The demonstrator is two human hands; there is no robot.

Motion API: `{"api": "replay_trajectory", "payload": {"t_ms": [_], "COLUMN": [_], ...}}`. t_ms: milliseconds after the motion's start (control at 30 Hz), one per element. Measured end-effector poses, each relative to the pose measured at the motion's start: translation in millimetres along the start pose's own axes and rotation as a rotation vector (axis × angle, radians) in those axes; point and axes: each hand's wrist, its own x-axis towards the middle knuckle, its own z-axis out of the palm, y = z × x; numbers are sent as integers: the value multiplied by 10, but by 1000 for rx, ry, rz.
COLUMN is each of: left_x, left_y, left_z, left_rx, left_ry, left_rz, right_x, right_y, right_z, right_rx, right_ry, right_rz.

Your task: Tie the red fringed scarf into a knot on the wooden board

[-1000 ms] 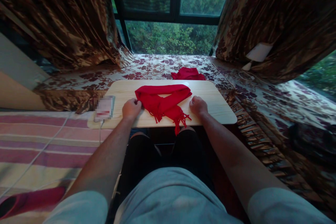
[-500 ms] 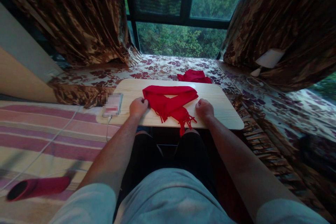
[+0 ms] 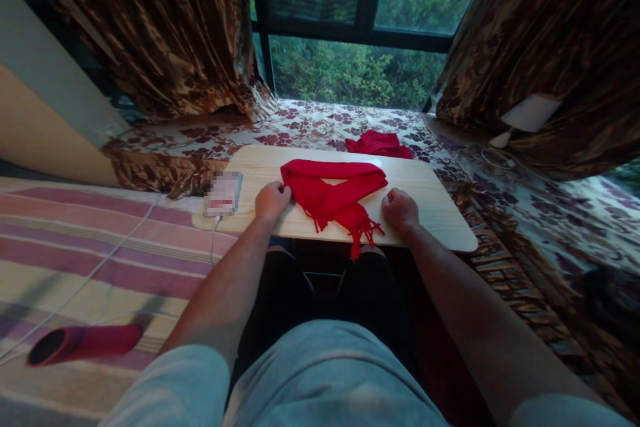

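Note:
A red scarf (image 3: pixel 320 195) with fringed ends lies on the small wooden table (image 3: pixel 435 213), laid in a loop with its two ends crossed. The fringe of one end hangs over the table's near edge. To the left of the scarf, my left hand (image 3: pixel 271 201) rests on the tabletop as a fist, its thumb side close to the cloth; whether it touches cannot be made out. My right hand (image 3: pixel 401 209) is also a fist, resting on the table to the right, a little apart from the scarf. Neither fist shows anything inside it.
Beyond the table, another piece of red cloth (image 3: pixel 379 144) lies on the floral window seat (image 3: pixel 310 121). A phone-like device (image 3: pixel 223 195), blurred out, sits at the table's left end with a cable. A red cylinder (image 3: pixel 87 343) lies on the striped bed. A white lamp (image 3: pixel 533 112) stands at right.
The whole view has shifted slightly, so everything appears a little further right. Both fists and the scarf keep their places on the table.

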Motion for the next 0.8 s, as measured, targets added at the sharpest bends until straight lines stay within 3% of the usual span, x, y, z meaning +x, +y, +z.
{"api": "replay_trajectory", "payload": {"t_ms": [800], "left_x": [0], "left_y": [-1], "left_z": [9], "left_rx": [-16], "left_ry": [18], "left_rz": [14], "right_x": [14], "right_y": [15], "right_z": [10], "right_rx": [17], "right_ry": [-1], "right_rz": [17]}}
